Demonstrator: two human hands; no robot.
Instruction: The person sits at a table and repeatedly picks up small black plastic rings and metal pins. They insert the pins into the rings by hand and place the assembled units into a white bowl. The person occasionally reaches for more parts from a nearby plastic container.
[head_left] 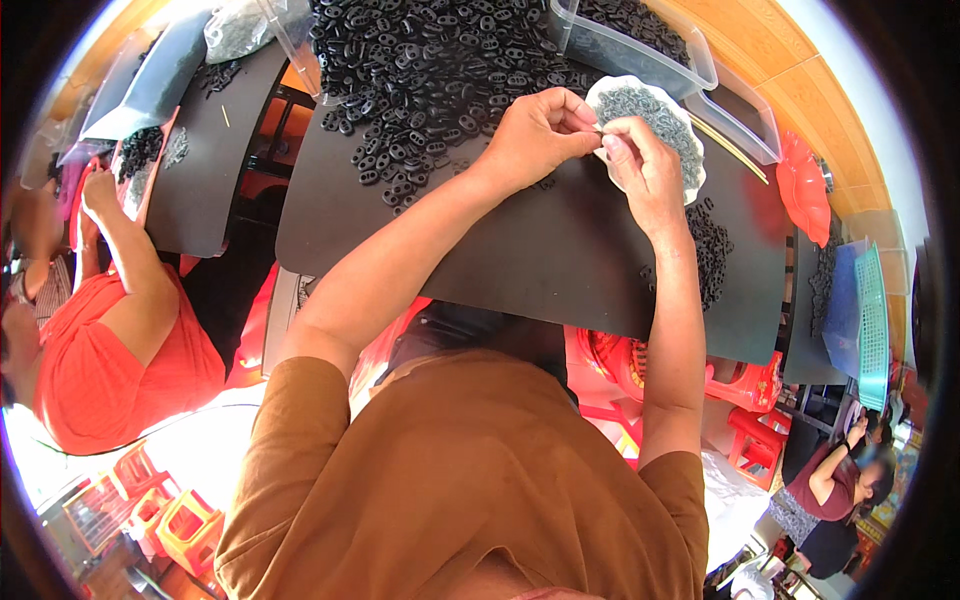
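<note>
My left hand (545, 135) and my right hand (645, 175) meet above the dark table, at the left edge of a white scalloped bowl (699, 160). Thumb and fingertips of both are pinched together around something tiny and dark, too small and covered to name. Small translucent grey pieces (650, 112) fill the bowl. Spreading over the far left of the table is a large heap of black oval pieces with two holes (430, 80). Beside my right wrist lies a smaller pile of little black pieces (710, 255).
Clear plastic bins (640, 50) stand at the back, next to thin yellowish sticks (735, 150). A red scalloped dish (803, 190) and a turquoise basket (873, 325) are at the right. One person in red (130, 350) works at the left table (215, 160); another sits far right.
</note>
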